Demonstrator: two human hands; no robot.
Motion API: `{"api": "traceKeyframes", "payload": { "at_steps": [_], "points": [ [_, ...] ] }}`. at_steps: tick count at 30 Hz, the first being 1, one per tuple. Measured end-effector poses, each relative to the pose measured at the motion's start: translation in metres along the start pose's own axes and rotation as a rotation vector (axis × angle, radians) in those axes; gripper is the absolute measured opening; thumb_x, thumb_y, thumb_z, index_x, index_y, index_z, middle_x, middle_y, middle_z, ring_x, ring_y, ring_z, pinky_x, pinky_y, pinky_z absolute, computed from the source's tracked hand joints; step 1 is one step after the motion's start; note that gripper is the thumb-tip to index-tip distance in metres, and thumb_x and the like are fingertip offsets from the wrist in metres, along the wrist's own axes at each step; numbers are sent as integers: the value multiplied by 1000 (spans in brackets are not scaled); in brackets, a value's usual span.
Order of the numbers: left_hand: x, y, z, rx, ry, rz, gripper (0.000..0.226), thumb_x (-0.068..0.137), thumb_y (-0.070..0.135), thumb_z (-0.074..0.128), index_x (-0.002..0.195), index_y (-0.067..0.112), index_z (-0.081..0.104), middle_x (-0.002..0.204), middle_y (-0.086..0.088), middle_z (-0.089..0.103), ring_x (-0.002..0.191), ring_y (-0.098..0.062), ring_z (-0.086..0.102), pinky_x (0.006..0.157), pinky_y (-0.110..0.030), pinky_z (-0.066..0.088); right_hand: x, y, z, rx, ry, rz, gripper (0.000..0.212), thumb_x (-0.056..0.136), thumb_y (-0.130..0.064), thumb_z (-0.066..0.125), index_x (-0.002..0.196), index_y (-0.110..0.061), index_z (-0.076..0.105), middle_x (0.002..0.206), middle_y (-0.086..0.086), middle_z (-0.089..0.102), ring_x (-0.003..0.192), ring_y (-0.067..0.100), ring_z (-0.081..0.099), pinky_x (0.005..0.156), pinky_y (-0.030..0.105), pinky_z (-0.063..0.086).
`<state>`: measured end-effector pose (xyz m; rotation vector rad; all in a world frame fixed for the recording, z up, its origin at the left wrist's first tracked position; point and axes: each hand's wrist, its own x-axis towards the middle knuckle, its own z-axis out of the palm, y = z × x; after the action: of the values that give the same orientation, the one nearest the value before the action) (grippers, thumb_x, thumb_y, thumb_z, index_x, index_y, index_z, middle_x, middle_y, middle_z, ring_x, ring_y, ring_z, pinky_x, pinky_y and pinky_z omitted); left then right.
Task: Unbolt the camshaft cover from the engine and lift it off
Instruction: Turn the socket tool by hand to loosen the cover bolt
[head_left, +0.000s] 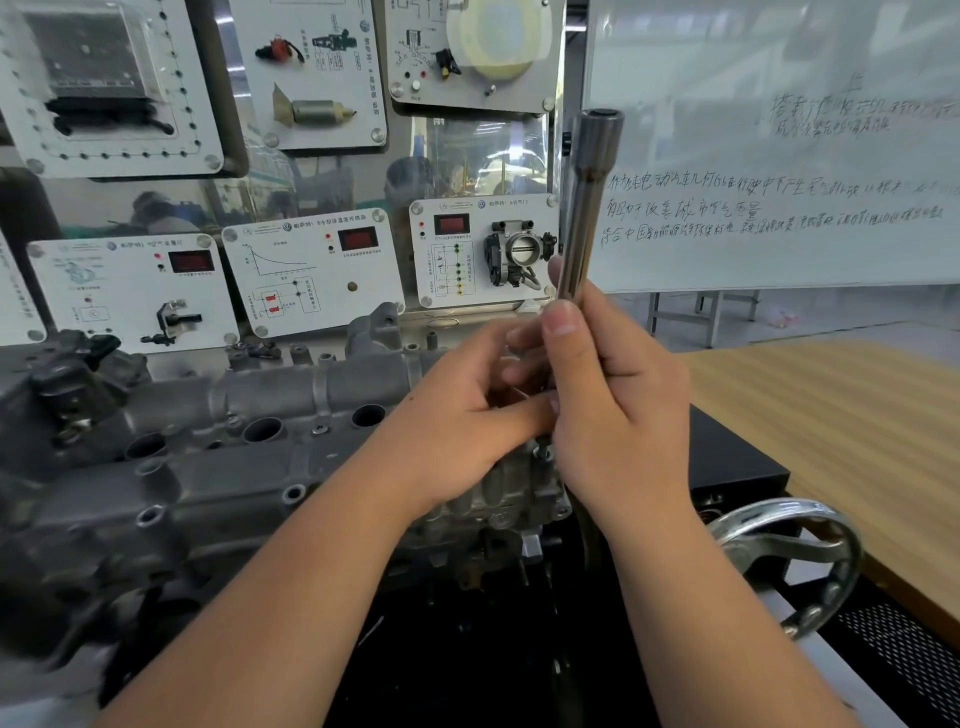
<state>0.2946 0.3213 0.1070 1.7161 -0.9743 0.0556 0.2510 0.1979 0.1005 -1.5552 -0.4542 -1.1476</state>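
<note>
You're gripping the long steel socket wrench (584, 208) upright in your right hand (613, 410), left-hand fingers (519, 415) pinching its lower end, right above the grey cast-aluminium camshaft cover (249, 447).

place: automotive training workshop | evidence: engine (218, 447) on stand, wall sensor demo panels (311, 270), whiteboard (779, 156)

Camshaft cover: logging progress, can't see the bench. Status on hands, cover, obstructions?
Right hand grips long socket tool, held upright. Left hand pinches at its lower end. Camshaft cover seated on engine, not lifted. Nothing blocking.
</note>
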Motion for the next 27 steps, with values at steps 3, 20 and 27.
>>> {"api": "traceKeyframes", "payload": {
  "at_steps": [3, 20, 27],
  "points": [
    [-2, 2, -1, -70, -50, -4, 46, 92, 23, 65, 130, 47, 57, 104, 11, 75, 116, -14, 70, 103, -36, 55, 1, 3, -3, -41, -18, 27, 45, 104, -39, 41, 128, -7, 62, 82, -9, 71, 81, 17, 72, 67, 28, 52],
    [2, -2, -1, -68, -27, 18, 45, 93, 29, 66, 131, 52, 58, 97, 19, 72, 115, -13, 69, 107, -43, 52, 2, 5, -3, -16, 14, -36, 47, 105, -34, 39, 148, -17, 49, 80, -9, 69, 73, 15, 69, 67, 32, 58],
    [0, 1, 2, -38, 49, 26, 42, 84, 37, 72, 125, 40, 61, 103, -8, 75, 97, -37, 72, 87, -61, 58, 4, 2, -4, -26, -33, -11, 46, 101, -39, 50, 140, -15, 57, 88, -13, 69, 83, 16, 71, 72, 31, 58]
  ]
}}
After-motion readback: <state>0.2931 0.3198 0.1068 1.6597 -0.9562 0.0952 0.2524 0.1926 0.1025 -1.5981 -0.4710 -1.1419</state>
